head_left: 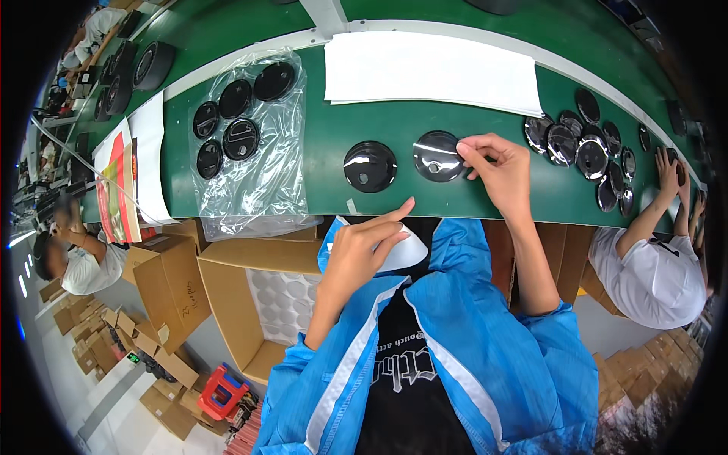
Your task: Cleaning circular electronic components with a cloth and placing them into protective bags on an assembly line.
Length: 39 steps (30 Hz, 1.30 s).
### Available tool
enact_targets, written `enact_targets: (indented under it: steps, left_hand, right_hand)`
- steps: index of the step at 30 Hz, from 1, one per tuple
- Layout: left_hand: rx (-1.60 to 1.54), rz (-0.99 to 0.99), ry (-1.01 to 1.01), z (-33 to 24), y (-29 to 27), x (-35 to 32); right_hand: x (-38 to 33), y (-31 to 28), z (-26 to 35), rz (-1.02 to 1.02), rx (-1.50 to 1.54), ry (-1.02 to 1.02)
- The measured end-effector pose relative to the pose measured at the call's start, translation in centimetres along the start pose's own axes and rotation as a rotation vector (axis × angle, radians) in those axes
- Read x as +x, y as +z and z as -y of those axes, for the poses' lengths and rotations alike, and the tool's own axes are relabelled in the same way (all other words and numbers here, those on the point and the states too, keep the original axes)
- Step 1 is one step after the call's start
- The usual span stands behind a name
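Glossy black round plastic disc (437, 155): our right hand (497, 171) pinches its film edge, left hand (362, 250) loosely curled, empty; second black disc (369, 166) and the heap of discs (584, 148) look untouched.

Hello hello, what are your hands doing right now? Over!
Right hand pinching edge of glossy black round disc on green table. Left hand at table edge on white sheet. Second black disc alongside, untouched.

Two glossy black discs (369, 166) lie loose, five black caps (235, 98) on plastic, one white sheet (428, 68).
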<state>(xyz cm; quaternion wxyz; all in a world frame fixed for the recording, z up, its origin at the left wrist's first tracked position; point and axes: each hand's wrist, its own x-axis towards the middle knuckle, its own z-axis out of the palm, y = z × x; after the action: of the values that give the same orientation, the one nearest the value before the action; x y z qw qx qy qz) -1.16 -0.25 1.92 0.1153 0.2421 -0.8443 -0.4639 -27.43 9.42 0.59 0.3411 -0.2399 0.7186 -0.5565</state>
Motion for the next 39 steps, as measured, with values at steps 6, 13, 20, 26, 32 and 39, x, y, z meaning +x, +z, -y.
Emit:
enact_targets:
  steps: [6,13,20,26,32,39]
  left_hand:
    - [-0.09,-0.012,-0.052,0.0,0.0,0.1]
    - [-0.121,-0.018,-0.043,0.6,0.4,-0.2]
    - [-0.142,-0.014,-0.05,0.9,0.4,-0.2]
    - [-0.158,-0.031,-0.057,0.3,0.5,0.0]
    - [-0.262,-0.101,-0.099,0.4,0.6,-0.3]
    - [-0.68,-0.32,-0.4,-1.5,-0.7,0.6]
  right_hand:
    - [0.0,-0.3,-0.4,-0.009,-0.002,-0.031]
    - [0.4,-0.5,-0.3,0.021,-0.079,-0.044]
    - [0.4,-0.4,-0.3,0.021,-0.092,-0.061]
    - [0.4,-0.4,0.3,0.022,-0.114,-0.043]
    - [-4.6,-0.7,4.0,-0.156,-0.571,-0.491]
    - [-12.0,3.5,3.3,0.257,-0.054,0.031]
